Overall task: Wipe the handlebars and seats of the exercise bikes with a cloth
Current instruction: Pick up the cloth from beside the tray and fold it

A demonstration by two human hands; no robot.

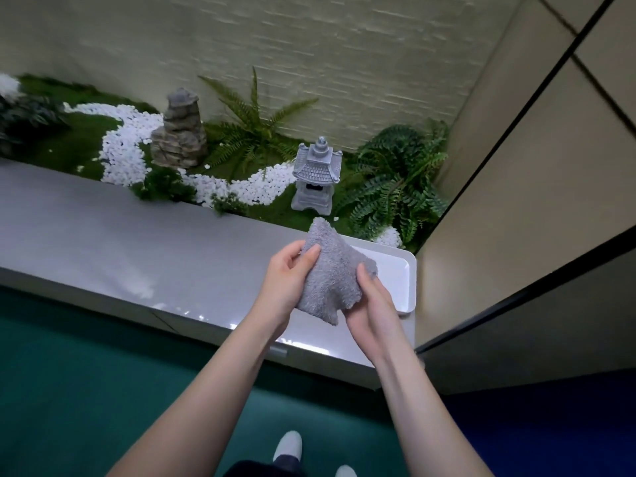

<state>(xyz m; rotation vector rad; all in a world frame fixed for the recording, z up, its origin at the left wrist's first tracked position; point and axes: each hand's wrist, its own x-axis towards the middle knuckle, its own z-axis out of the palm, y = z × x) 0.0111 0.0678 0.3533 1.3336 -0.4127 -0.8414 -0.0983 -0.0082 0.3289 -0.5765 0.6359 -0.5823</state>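
Cloth: a grey terry cloth point(335, 277), bunched into a thick pad, is in the air between both hands, just above the near left part of the tray. One corner points up and away and another hangs down.
Left hand: the left hand point(287, 280) grips the upper left edge of the cloth. The thumb lies on the top face and the fingers curl behind it.
Right hand: the right hand point(370, 304) holds the lower right side of the cloth. The thumb presses on the top face. The fingers are under the cloth and mostly hidden.
Tray: a white tray point(402, 277) with rounded corners lies at the right end of the surface, partly covered by the cloth and the right hand.
Surface: a long, grey, glossy surface point(137, 242) runs from the left edge to the beige wall panel point(533, 201) on the right.
Garden: behind the surface there is a small decorative bed. A band of white pebbles point(120, 149) winds over the green ground, between a layered rock point(180, 132) and a grey stone lantern point(315, 177). Ferns point(395, 180) stand to the right of the lantern, near the tray.
Floor: the dark green floor point(86, 373) is in front of the surface. One pale shoe point(288, 445) shows between the forearms.
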